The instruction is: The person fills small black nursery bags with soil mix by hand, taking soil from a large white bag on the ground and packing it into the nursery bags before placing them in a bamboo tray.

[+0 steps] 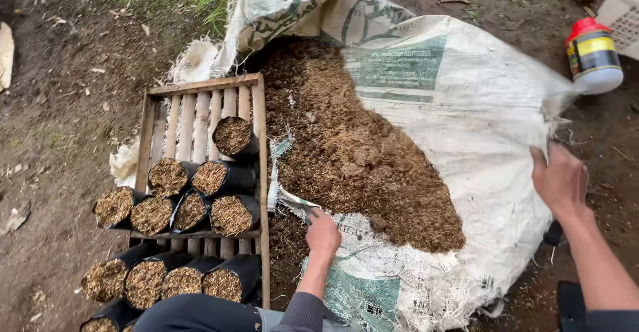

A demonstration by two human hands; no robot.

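While gripped, sack [466,125] between fingers [313,213].

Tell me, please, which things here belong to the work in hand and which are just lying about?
In use: left hand and right hand on the white sack; brown heap; filled black bags; wooden rack.
Lying about: red-capped bottle; white crate.

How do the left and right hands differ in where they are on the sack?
The left hand rests on the near edge of the white woven sack, beside the brown soil mix; its arm is in a grey sleeve. The right hand is at the sack's far right side, its forearm bare. Both are at the sack's fabric, not the mix.
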